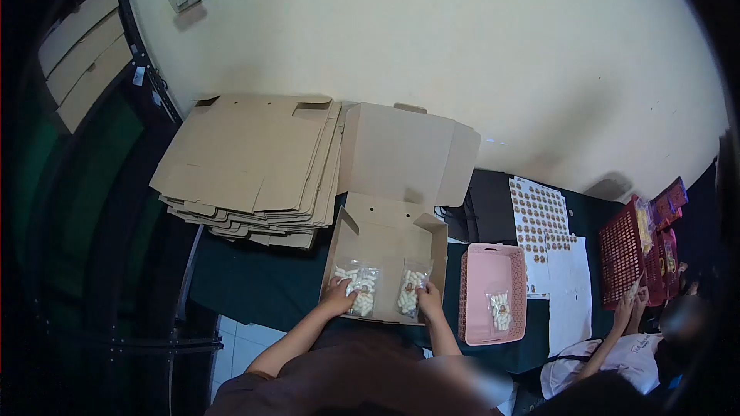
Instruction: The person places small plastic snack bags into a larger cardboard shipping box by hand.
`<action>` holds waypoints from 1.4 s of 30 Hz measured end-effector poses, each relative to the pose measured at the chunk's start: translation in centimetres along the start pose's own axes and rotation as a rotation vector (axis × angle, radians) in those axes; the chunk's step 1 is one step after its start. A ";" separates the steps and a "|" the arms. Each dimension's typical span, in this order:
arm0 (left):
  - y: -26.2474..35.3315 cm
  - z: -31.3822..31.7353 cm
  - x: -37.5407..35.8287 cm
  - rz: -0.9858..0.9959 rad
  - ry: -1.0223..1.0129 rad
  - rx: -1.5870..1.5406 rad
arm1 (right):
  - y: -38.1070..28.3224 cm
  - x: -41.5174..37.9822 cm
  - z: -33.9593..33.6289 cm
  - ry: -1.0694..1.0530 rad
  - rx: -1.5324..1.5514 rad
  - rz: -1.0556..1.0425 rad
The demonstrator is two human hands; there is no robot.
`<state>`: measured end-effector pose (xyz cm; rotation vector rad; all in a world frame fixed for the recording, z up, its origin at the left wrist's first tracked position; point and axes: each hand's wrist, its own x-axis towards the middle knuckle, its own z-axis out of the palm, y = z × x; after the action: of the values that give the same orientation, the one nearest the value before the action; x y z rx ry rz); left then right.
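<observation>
An opened cardboard box lies in front of me with its lid leaning back against the wall. My left hand grips the edge of a clear plastic bag of white, finger-shaped snacks at the left of the box. Another stretch of clear bag with the same white pieces shows just behind it. At the box's right side, my right hand has its fingers closed on the side of a second snack bag. Both bags are inside the box, near its front wall.
A pink basket beside the box holds one similar snack bag. Flattened cardboard boxes are stacked at left. Sheets of round stickers lie on the dark green tablecloth. At right, a person handles something near a red basket.
</observation>
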<state>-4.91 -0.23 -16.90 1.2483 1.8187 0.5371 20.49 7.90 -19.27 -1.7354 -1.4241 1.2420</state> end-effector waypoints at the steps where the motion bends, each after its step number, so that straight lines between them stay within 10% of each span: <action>1: -0.1 0.0 0.0 -0.007 0.005 0.011 | 1.3 0.5 0.2 -0.095 -0.058 0.066; 4: -1.3 0.2 0.3 0.005 0.010 -0.047 | 4.2 1.1 2.9 -0.179 0.221 0.075; 16: -0.9 -0.3 -0.2 -0.002 0.010 0.069 | 1.2 -0.2 4.0 -0.357 -0.362 -0.044; 22: -1.8 0.3 0.3 0.047 0.046 -0.010 | -6.0 -3.5 3.8 0.267 -0.522 -0.442; 28: -1.8 0.0 0.4 0.047 0.063 0.043 | -3.0 -2.1 7.8 -0.299 -0.096 -0.155; 42: -2.4 0.2 0.8 0.164 0.022 -0.059 | -2.9 -2.7 6.6 -0.293 -0.239 -0.135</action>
<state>-6.14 -0.48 -19.11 1.3638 1.7145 0.6927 13.28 5.30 -18.62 -1.6214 -1.8956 1.3382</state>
